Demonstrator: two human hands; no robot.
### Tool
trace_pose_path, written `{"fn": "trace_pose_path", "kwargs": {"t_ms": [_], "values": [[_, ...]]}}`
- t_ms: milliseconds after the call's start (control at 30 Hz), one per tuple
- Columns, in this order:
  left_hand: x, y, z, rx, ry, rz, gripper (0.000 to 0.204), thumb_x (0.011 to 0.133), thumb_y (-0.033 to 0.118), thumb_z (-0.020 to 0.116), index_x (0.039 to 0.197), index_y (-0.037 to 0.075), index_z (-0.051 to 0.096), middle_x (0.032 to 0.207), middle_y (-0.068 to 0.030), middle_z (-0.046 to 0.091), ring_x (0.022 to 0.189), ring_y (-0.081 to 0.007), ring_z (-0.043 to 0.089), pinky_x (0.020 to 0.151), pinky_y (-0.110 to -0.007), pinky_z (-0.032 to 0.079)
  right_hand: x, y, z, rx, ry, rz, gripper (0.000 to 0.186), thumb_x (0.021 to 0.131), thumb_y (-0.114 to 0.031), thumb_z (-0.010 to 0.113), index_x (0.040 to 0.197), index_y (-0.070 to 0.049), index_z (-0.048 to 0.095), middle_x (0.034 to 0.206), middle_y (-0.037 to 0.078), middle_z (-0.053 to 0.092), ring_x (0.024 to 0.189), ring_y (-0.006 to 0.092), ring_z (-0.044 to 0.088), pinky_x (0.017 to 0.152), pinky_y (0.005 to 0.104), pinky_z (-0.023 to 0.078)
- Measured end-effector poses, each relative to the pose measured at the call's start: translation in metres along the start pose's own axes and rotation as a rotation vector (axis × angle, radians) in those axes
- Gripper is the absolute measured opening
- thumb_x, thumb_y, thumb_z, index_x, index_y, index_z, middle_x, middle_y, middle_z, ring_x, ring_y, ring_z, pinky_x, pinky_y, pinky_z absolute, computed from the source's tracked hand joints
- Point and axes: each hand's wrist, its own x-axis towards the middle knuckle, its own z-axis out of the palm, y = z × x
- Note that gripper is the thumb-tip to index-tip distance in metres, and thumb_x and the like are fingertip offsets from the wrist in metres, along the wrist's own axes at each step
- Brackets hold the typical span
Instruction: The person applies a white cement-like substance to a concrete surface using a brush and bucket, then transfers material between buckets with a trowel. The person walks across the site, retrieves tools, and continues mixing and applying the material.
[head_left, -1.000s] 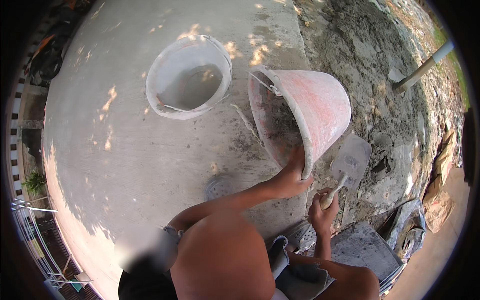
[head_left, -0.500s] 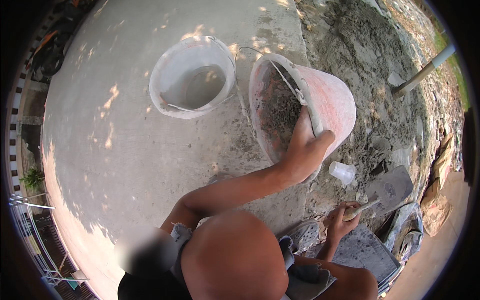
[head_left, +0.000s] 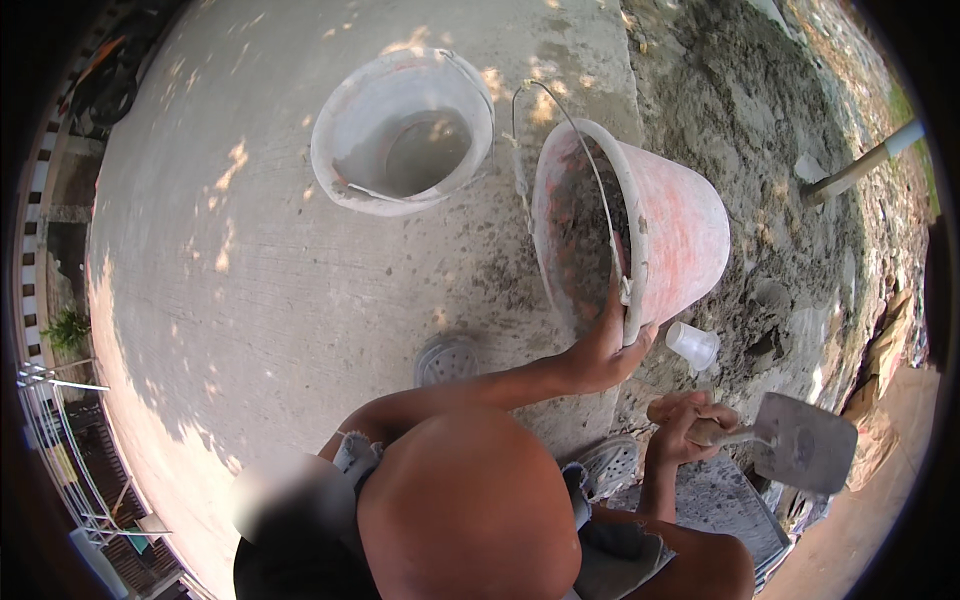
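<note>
Reddish bucket, tilted with its mouth to the person's left where the concrete floor meets the rough grey mortar. The left hand grips its near rim, fingers inside, thumb outside; the right hand is closed around the handle of a flat-bladed trowel. The bucket's wall seems stiff and tough, probably weighty with what it carries, and its dusty rim looks the surest hold; the thin wire handle would likely swing. The trowel looks rigid and light, best held by its grip. Inside the bucket, dark grey, crumbly mix clings to the wall. Just beside it, a translucent cup lies tipped, contents not visible. Farther out, a whitish bucket holds what looks like shallow, cloudy liquid.
</note>
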Motion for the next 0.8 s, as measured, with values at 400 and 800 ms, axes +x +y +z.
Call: {"fn": "trace_pose_path", "kwargs": {"t_ms": [400, 800], "values": [[-0.006, 0.000, -0.001, -0.463, -0.101, -0.268, 0.099, 0.103, 0.015, 0.060, 0.158, -0.001, -0.021, 0.167, -0.0233, 0.004, 0.156, -0.0298, 0.008, 0.124, -0.042, 0.017, -0.015, 0.027, 0.001, -0.416, -0.263, -0.068, 0.012, 0.092, 0.003, 0.062, 0.100, -0.002, 0.054, 0.069, 0.007, 0.056, 0.056, 0.0182, 0.056, 0.053, 0.0287, 0.044], [-0.007, 0.006, -0.013, -0.401, -0.263, -0.341, 0.081, 0.106, 0.026, 0.059, 0.157, -0.006, 0.006, 0.159, -0.0244, 0.029, 0.149, -0.0275, 0.028, 0.120, -0.043, 0.027, 0.003, 0.012, 0.015, -0.477, -0.689, 0.120, 0.018, 0.095, -0.006, 0.065, 0.109, -0.005, 0.053, 0.084, 0.017, 0.065, 0.060, 0.0162, 0.062, 0.056, 0.0247, 0.050]]}}
